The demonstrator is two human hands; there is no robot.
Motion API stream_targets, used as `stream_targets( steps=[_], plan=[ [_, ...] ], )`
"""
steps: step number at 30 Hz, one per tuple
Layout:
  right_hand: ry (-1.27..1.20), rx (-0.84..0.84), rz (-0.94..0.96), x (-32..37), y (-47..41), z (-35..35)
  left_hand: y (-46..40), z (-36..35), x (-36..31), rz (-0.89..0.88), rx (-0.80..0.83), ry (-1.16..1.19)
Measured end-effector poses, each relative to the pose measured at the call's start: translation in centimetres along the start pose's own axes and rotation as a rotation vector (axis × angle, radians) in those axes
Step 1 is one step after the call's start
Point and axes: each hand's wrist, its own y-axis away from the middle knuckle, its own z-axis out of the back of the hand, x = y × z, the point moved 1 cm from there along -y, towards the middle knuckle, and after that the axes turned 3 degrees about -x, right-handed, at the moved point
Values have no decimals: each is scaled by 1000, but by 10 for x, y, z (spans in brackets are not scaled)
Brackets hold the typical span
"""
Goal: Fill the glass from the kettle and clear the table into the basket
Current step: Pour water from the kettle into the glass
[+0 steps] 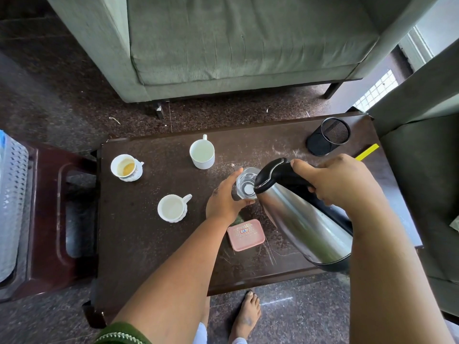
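A clear glass (246,181) stands on the dark table (139,239), and my left hand (224,198) is wrapped around its near side. My right hand (340,182) grips the black handle of a steel kettle (300,219), which is tilted with its spout over the glass rim. Three white cups sit to the left: one with a brown residue (126,167), one at the back (202,152), one nearer me (173,207). A pink lidded box (246,234) lies just in front of the glass. A pale plastic basket (11,204) shows at the far left edge.
A black mesh pen holder (329,136) and a yellow strip (367,152) sit at the table's back right. A dark red stool (49,219) under the basket stands left of the table. A grey-green sofa (236,45) is behind and another seat at the right. My bare foot (246,316) is below the table edge.
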Motion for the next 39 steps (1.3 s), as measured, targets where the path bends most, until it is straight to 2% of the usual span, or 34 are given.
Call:
stream_targets(
  steps=[16, 21, 26, 39],
  plan=[
    [7, 26, -25, -2, -6, 7, 1, 1, -2, 12, -7, -15],
    [51, 67, 26, 0, -4, 8, 0, 1, -1, 16, 2, -6],
    [10, 13, 0, -3, -7, 6, 0, 1, -2, 9, 2, -4],
    [4, 5, 17, -5, -4, 4, 0, 0, -1, 9, -3, 13]
  ],
)
